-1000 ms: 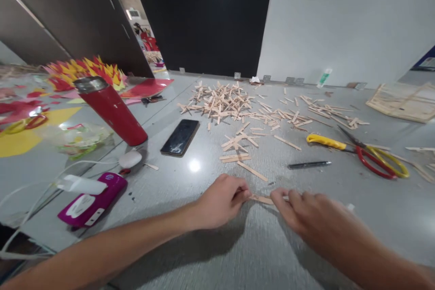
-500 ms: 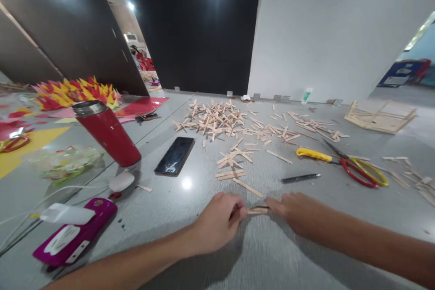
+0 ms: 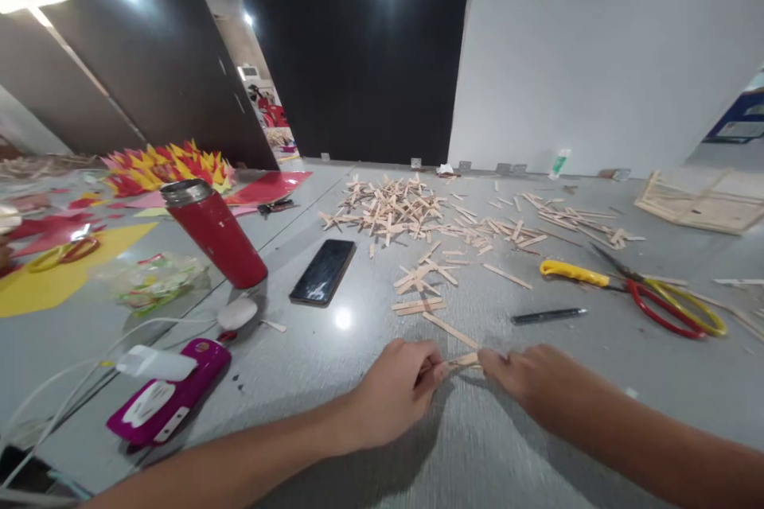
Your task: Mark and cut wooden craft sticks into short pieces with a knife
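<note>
Low over the front of the grey table, my left hand (image 3: 401, 388) pinches one end of some thin wooden craft sticks (image 3: 464, 362). My right hand (image 3: 524, 378) grips their other end, its thumb pressed along the wood. The short stretch between my fingers shows pale wood; how many sticks are there I cannot tell. Just beyond my fingertips lies a single loose stick (image 3: 449, 328), slanting on the table. A small cluster of sticks (image 3: 421, 278) rests behind it, and a large heap (image 3: 391, 207) farther back.
On the left are a phone (image 3: 323, 272), a tilted red flask (image 3: 218, 235) and a purple power strip (image 3: 173, 394) with cables. To the right lie a black pen (image 3: 549, 316), a yellow-handled knife (image 3: 574, 273) and scissors (image 3: 672, 306). A stick frame (image 3: 698, 207) stands far right.
The view has turned a little left, so everything sits farther right. The sticks between my hands now show a flatter, broader face; both hands keep their hold.
</note>
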Available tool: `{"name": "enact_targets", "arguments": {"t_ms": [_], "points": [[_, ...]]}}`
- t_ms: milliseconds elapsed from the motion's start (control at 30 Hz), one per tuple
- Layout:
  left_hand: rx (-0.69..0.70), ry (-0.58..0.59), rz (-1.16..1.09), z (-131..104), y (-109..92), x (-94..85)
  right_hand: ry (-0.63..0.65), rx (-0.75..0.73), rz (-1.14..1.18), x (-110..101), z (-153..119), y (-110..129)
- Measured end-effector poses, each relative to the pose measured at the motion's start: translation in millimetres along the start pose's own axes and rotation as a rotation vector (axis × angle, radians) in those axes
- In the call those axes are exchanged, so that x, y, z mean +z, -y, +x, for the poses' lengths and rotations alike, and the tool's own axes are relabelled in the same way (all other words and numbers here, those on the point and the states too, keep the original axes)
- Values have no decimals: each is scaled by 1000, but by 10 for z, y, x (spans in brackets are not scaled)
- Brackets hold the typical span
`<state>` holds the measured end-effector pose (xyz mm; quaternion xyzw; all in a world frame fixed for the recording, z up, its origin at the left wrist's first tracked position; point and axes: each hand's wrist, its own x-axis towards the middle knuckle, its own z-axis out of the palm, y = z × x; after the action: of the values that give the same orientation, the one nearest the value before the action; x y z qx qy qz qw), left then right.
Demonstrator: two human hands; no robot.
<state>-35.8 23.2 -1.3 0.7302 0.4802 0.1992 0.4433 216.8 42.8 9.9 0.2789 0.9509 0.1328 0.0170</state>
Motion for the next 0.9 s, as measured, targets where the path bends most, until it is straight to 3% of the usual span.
{"name": "enact_targets", "arguments": {"t_ms": [300, 633, 900], "points": [[-64, 241, -181, 14, -1, -191, 5, -64, -34, -250, 83, -20], [-137, 281, -190, 34, 17, -201, -16, -131, -113, -201, 217, 92], [-211, 266, -139, 54, 55, -193, 59, -50, -47, 62, 275, -34]]}}
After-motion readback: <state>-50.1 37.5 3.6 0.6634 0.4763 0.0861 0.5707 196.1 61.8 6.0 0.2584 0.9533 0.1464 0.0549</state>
